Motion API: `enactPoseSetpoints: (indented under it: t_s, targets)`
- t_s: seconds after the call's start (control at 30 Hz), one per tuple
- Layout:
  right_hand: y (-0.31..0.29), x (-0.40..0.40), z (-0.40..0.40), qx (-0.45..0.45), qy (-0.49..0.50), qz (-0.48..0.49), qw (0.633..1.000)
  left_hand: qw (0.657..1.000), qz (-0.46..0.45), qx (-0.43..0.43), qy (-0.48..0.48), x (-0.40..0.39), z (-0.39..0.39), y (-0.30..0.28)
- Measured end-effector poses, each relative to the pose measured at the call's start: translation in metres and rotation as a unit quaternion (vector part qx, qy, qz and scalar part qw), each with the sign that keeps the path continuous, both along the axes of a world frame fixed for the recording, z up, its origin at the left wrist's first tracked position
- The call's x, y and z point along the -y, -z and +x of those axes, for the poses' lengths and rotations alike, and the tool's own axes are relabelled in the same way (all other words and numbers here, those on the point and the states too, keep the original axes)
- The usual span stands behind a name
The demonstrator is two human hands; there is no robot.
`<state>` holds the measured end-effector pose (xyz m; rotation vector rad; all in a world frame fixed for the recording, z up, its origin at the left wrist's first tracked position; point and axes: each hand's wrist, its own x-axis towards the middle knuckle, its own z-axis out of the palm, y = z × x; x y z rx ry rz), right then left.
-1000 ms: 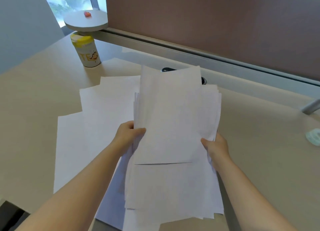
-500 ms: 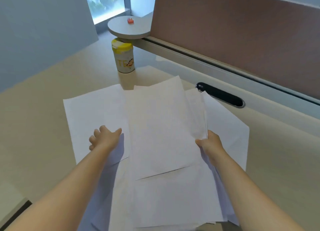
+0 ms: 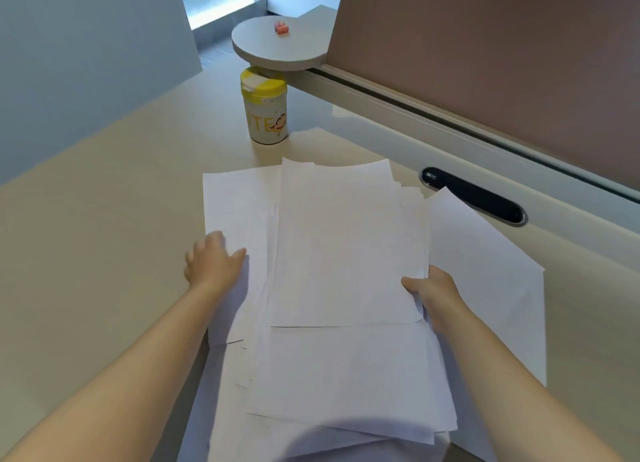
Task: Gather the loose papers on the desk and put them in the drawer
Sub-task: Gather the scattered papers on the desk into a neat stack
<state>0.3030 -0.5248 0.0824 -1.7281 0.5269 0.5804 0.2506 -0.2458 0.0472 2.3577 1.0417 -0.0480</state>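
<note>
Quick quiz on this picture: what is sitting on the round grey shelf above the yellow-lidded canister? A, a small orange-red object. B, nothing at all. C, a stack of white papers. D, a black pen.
A: a small orange-red object lies on the round shelf above the yellow-lidded canister, while the white papers are down on the desk.

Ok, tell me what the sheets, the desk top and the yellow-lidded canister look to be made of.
Sheets: thin white paper, matte; they bend and overlap in loose layers.
Desk top: smooth pale beige, probably laminate; even colour with no grain visible and a soft sheen.
Canister: likely plastic, with a yellow flip-type lid and a printed white body; the body material can't be confirmed.
</note>
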Motion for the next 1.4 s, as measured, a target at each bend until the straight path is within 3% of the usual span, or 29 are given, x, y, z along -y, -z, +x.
enactPoseSetpoints:
  t_s: [0.07,0.2,0.47,0.7,0.87,1.03,1.1,1.2,1.27,1.4]
  targets:
    - [-0.001,-0.005,0.002,0.000,-0.002,0.007,1.000,0.996,-0.058,0.028,-0.060,-0.011,0.005,0.000]
    - [-0.002,-0.017,0.007,0.007,-0.014,0.010,1.000,0.955,-0.209,0.136,-0.162,-0.027,0.016,-0.002]
    - [-0.003,-0.032,0.023,0.078,0.031,-0.039,0.996,0.961,-0.236,0.120,-0.085,-0.059,0.025,-0.012]
    - [-0.004,-0.052,0.031,0.001,0.007,0.023,1.000,0.941,-0.339,0.008,0.014,-0.069,0.027,-0.010]
    - [0.003,-0.063,0.032,-0.054,-0.034,0.027,0.998,0.941,-0.321,0.069,-0.081,-0.078,0.032,-0.005]
    - [0.006,-0.072,0.034,-0.030,-0.047,0.031,0.998,0.941,-0.335,0.012,-0.049,-0.084,0.028,0.002]
    - [0.005,-0.078,0.034,-0.038,-0.084,0.026,0.995,0.940,-0.332,0.048,-0.063,-0.075,0.030,-0.001]
    - [0.004,-0.092,0.031,-0.054,-0.127,0.028,0.990,0.895,-0.411,0.122,-0.124,-0.063,0.037,-0.003]
    - [0.004,-0.101,0.028,-0.048,-0.138,0.025,0.989,0.881,-0.436,0.126,-0.137,-0.060,0.036,-0.013]
    - [0.007,-0.112,0.022,-0.008,-0.092,0.038,0.995,0.905,-0.404,0.111,-0.072,-0.069,0.029,-0.012]
